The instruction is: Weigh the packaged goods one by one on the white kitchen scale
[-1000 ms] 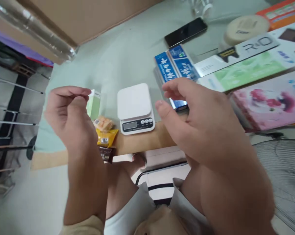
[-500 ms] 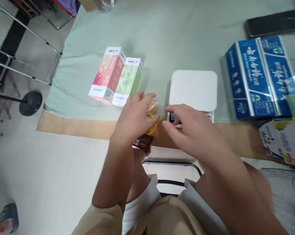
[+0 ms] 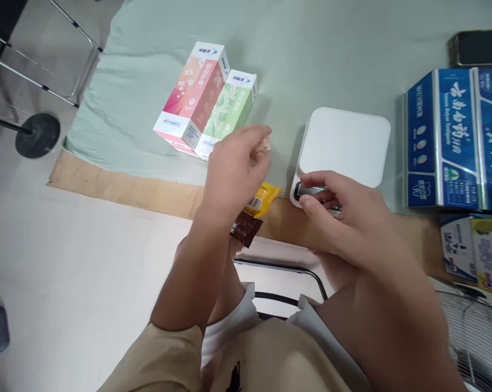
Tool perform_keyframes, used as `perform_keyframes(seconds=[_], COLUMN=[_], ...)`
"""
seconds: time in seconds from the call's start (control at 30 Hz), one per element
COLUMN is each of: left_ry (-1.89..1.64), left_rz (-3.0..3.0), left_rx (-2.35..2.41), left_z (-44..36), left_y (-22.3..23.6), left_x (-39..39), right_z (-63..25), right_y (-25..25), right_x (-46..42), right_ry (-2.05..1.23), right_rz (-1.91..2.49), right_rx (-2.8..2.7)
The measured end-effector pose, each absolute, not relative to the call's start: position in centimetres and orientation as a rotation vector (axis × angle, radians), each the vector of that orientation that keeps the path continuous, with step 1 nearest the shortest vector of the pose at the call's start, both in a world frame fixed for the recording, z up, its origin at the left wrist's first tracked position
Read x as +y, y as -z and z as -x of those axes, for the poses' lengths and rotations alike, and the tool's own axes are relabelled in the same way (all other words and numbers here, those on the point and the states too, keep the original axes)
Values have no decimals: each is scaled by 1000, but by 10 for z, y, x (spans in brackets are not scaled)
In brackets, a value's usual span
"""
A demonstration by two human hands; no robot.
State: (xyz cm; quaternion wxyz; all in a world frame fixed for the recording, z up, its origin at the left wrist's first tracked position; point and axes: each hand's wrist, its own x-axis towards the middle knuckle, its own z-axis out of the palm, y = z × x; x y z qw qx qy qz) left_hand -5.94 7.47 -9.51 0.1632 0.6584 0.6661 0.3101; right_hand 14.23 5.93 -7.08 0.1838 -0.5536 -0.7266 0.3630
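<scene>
My left hand is closed around a small beige wrapped snack, most of it hidden by the fingers. Just below that hand, at the table edge, lie a yellow snack packet and a dark brown packet. A white kitchen scale with a flat square top sits to the right, nothing on its platform. My right hand is over the scale's front display strip, thumb and index finger apart, holding nothing. Whether its fingertips touch the scale I cannot tell.
A pink box and a green box lie beyond my left hand. Blue toothpaste boxes are at the right, with white-and-yellow boxes below and a black phone behind. A fan stands at lower right.
My left hand has closed on the beige snack and lifted it off the yellow packet, which now shows more fully. My right hand stays by the scale's display. The view has shifted.
</scene>
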Motion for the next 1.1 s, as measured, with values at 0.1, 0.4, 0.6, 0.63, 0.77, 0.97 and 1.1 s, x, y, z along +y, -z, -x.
perform_keyframes(seconds=[0.1, 0.4, 0.6, 0.63, 0.77, 0.97, 1.1], left_ry=[-1071, -1014, -935, -920, -968, -1006, -936], left_rz=[-1940, -2243, -2230, -2233, -2206, -2009, -2054], left_rx=[1864, 1339, 1192, 1212, 1397, 1648, 1620], left_z=[56, -2, -12, -11, -7, -3, -3], left_y=[89, 95, 108, 106, 94, 93, 97], left_x=[71, 62, 70, 71, 71, 70, 71], right_z=[-146, -162, -172, -174, -182, -184, -180], right_y=[71, 86, 87, 87, 90, 93, 94], right_x=[60, 62, 65, 66, 69, 71, 70], right_ry=[-1036, -1013, -855, -777, -504, -518, -521], right_rz=[1537, 1453, 1529, 1558, 1680, 1673, 1693], right_rx=[-1975, -1638, -1669, -1678, -1619, -1623, -1658])
